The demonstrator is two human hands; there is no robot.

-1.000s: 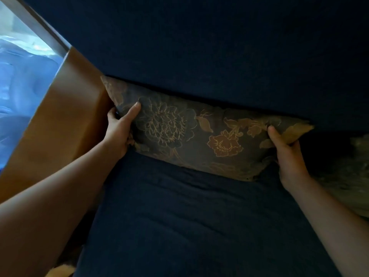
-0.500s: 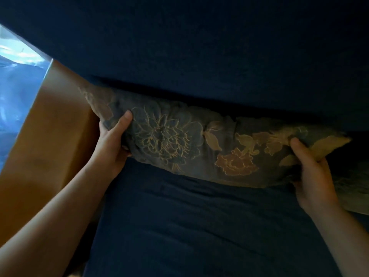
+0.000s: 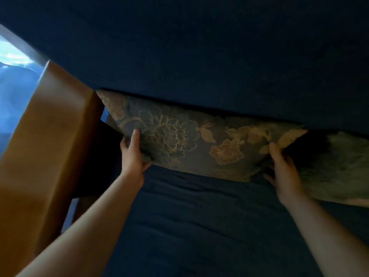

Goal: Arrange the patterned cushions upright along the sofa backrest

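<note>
A grey cushion (image 3: 191, 142) with gold and rust flowers leans against the dark blue sofa backrest (image 3: 199, 56), its lower edge on the blue seat (image 3: 199, 226). My left hand (image 3: 132, 154) grips its lower left edge, thumb on the front face. My right hand (image 3: 283, 168) holds its right end near the lower corner. A second patterned cushion (image 3: 335, 166), greenish grey, lies to the right, partly behind my right hand and cut off by the frame edge.
A brown sofa armrest (image 3: 46, 148) rises on the left, with a dark gap between it and the seat. A bright window (image 3: 14, 80) shows beyond it at the far left. The scene is dim.
The cushion has shifted a little to the right, away from the armrest, opening a dark gap on the left. Both hands kept their grip on its ends.
</note>
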